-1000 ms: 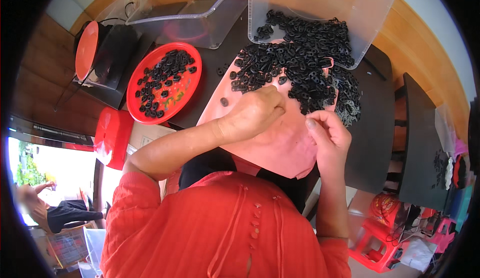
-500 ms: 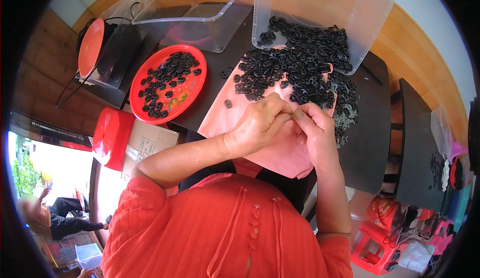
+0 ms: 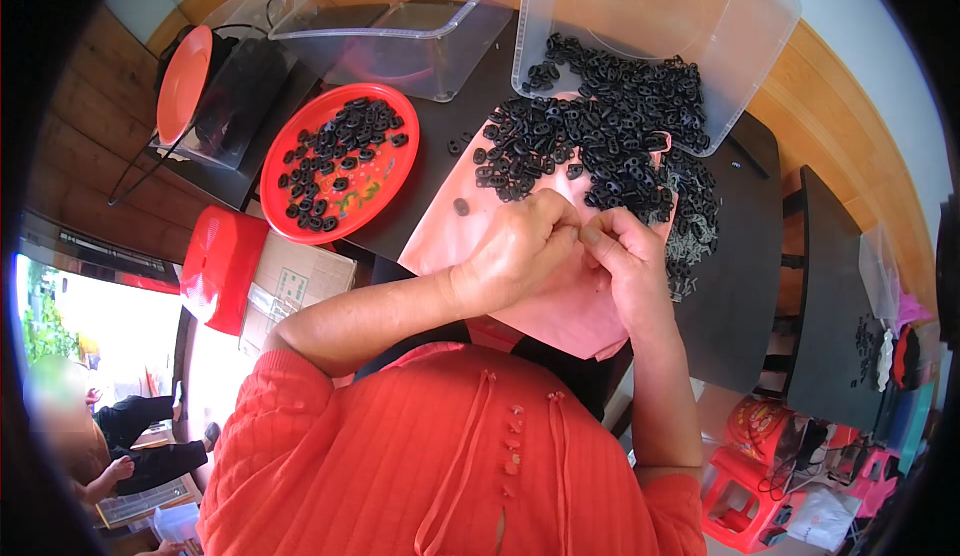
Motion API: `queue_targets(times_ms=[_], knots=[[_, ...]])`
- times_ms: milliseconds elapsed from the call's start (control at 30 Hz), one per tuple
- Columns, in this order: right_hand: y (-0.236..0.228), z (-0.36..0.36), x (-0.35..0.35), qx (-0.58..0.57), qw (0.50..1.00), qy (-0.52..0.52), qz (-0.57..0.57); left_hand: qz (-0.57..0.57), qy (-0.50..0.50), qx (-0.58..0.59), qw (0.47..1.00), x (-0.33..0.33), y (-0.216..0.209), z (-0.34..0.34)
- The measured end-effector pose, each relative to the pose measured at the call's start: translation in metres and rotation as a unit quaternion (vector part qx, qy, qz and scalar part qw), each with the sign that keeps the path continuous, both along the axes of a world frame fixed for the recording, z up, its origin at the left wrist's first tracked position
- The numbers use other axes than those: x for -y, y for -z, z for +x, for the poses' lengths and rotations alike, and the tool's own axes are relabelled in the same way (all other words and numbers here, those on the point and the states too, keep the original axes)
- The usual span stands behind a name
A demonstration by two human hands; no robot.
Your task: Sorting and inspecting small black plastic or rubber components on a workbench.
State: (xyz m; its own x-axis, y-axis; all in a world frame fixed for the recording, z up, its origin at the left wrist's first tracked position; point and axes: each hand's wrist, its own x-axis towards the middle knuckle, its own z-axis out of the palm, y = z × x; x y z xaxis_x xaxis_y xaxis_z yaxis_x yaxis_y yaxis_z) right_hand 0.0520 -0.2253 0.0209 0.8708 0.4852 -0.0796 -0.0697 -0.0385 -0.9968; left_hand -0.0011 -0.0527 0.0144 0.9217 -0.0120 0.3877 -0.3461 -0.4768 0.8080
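Fingers point(image 3: 606, 246) of left hand point(image 3: 508, 258), right hand point(image 3: 634, 261) each pressed together over pink cloth point(image 3: 575, 313), near black pieces point(image 3: 622, 151); anything pinched hidden.

Black pieces point(image 3: 600, 146) and a clear plastic box point(image 3: 750, 66) are blocking the way beyond the hands point(image 3: 515, 246); a red tray point(image 3: 385, 168) is standing to the left, while open worktop point(image 3: 740, 286) is stretching away at right.

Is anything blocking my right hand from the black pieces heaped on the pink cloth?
Nothing visible does: the heap of black pieces lies just beyond the right hand, partly on the pink cloth. The left hand is beside it, not in between.
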Motion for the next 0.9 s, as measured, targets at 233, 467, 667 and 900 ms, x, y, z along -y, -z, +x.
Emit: queue_targets(times_ms=[233, 467, 667, 900], knots=[[0.005, 0.003, 0.0, 0.136, 0.99, -0.012, -0.045, -0.309, 0.035, -0.267, 0.912, -0.004, -0.012, 0.007], [0.011, 0.002, -0.002, 0.192, 0.98, 0.003, -0.053, -0.421, 0.029, -0.286, 0.86, -0.002, -0.005, 0.011], [0.006, 0.002, 0.003, 0.154, 0.988, -0.01, -0.032, -0.442, 0.015, -0.283, 0.851, 0.003, -0.005, 0.009], [0.013, 0.004, 0.01, 0.119, 0.993, 0.013, 0.009, -0.477, 0.021, -0.282, 0.832, -0.006, -0.003, 0.009]])
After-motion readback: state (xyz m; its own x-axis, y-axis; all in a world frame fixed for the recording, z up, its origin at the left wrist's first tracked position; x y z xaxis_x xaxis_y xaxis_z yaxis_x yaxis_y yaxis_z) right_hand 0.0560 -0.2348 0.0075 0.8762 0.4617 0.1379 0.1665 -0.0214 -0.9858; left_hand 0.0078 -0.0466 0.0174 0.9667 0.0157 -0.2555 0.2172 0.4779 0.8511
